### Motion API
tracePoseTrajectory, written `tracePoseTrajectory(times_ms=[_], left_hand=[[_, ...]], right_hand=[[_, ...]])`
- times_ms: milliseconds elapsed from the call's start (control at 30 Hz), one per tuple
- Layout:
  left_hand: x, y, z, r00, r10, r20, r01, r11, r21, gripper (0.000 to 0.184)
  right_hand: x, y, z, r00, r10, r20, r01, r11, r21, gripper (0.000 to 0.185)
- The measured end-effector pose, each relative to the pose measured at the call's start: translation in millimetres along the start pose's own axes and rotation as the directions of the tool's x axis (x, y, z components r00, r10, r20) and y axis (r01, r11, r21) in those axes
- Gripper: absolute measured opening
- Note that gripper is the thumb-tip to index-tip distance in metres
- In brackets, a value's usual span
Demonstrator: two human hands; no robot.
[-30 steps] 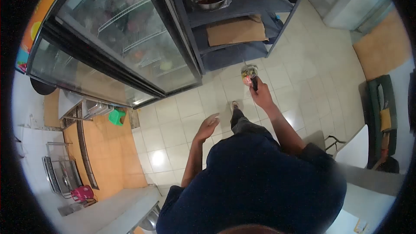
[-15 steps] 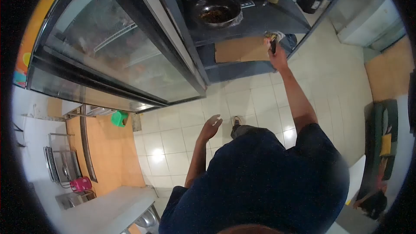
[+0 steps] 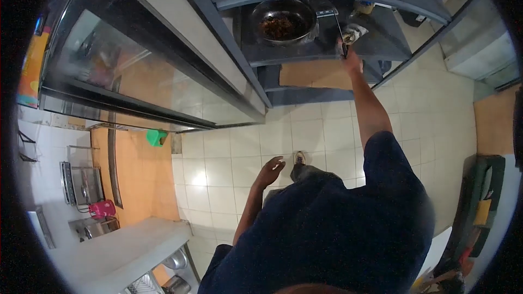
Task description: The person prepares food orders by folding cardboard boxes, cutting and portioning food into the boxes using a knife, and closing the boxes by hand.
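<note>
My right hand (image 3: pixel 352 61) reaches forward to the front of the middle shelf. Its fingers are closed around a crumpled plastic packet (image 3: pixel 355 34) with pale and dark contents. A slim black piece (image 3: pixel 344 49) also shows at the fingers; I cannot make out what it belongs to. Left of the hand, a dark round bowl (image 3: pixel 284 20) with brown food in it stands on the shelf. A thin, flat metal-edged thing (image 3: pixel 326 13) lies between bowl and packet, its kind unclear. My left hand (image 3: pixel 271 171) hangs over the floor, fingers loosely apart, holding nothing.
The grey shelf unit (image 3: pixel 381 38) holds a brown cardboard sheet (image 3: pixel 316 74) on its lower level. A glass-doored cabinet (image 3: pixel 180 84) is at left. White tiles (image 3: pixel 305 130) cover the floor. A green plastic container (image 3: pixel 156 138) and a white counter (image 3: pixel 131 253) are further left.
My right hand has moved up and forward with the packet, from before the cardboard to the middle shelf. The view has shifted slightly. My left hand stays low and empty.
</note>
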State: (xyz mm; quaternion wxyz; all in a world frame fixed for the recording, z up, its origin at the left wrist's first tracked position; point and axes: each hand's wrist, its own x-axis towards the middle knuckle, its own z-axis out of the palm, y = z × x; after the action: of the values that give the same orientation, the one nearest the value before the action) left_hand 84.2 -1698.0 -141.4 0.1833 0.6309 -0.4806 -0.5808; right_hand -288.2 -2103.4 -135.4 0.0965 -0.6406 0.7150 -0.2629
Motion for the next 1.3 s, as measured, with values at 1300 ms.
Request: tracePoseTrajectory(times_ms=[1300], left_hand=[[-221.2,-3.8,66.8,0.510,0.366,0.778,-0.102,0.925,-0.367,0.031]], right_hand=[[-791.0,-242.3,-151.7,0.902,0.169,0.398,-0.410,0.042,0.911,0.018]])
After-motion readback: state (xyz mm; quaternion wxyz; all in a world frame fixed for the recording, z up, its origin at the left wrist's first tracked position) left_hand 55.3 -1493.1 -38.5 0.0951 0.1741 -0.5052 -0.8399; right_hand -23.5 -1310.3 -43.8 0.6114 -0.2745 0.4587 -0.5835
